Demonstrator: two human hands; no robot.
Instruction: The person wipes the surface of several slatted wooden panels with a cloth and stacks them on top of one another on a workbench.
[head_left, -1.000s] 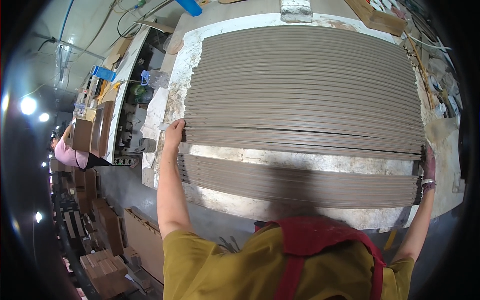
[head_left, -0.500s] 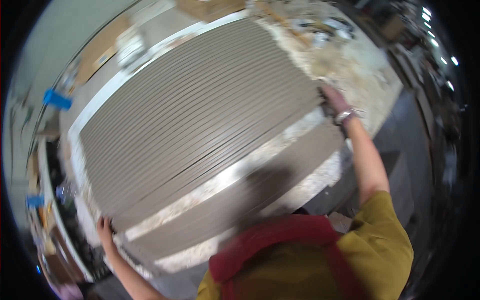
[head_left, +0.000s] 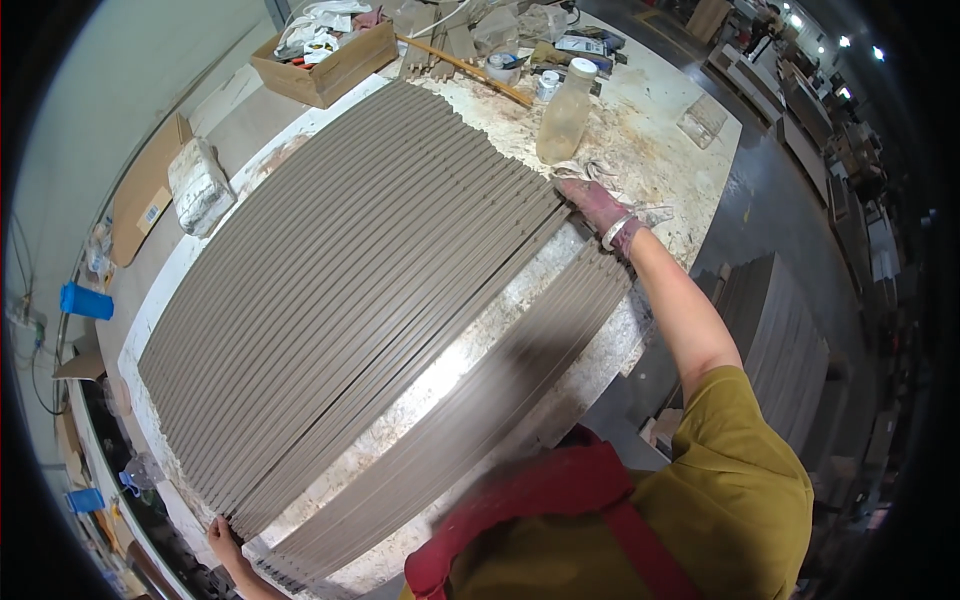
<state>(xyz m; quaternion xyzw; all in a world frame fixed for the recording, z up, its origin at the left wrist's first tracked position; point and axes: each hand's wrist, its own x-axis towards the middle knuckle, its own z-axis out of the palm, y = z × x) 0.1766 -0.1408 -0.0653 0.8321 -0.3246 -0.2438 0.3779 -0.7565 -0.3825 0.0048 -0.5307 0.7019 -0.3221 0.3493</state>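
Many long grey-brown strips [head_left: 350, 270] lie side by side across a white, stained table. Nearer to me, a narrower band of similar strips [head_left: 480, 430] lies beyond a bare, shiny stretch of tabletop. My right hand [head_left: 600, 210], in a dusty pink glove with a white band at the wrist, is closed round the right end of a strip at the near edge of the large row. At the left end of that edge, my left hand [head_left: 228, 545] has its fingers closed on a strip end. Its fingertips are partly hidden. A dark gap runs along the strips near both hands.
Beyond my right hand stands a cloudy bottle [head_left: 566, 115] with a white cap. A cardboard box [head_left: 330, 75] of wrappings, a wooden stick [head_left: 465, 70] and loose tools lie at the back. A white wrapped block [head_left: 200, 187] sits at the left; stacked boards [head_left: 770, 330] stand right.
My view has turned and sharpened, so the table sits more slanted and its far end shows. Both hands remain at the strip ends. The dark gap between strips looks longer.
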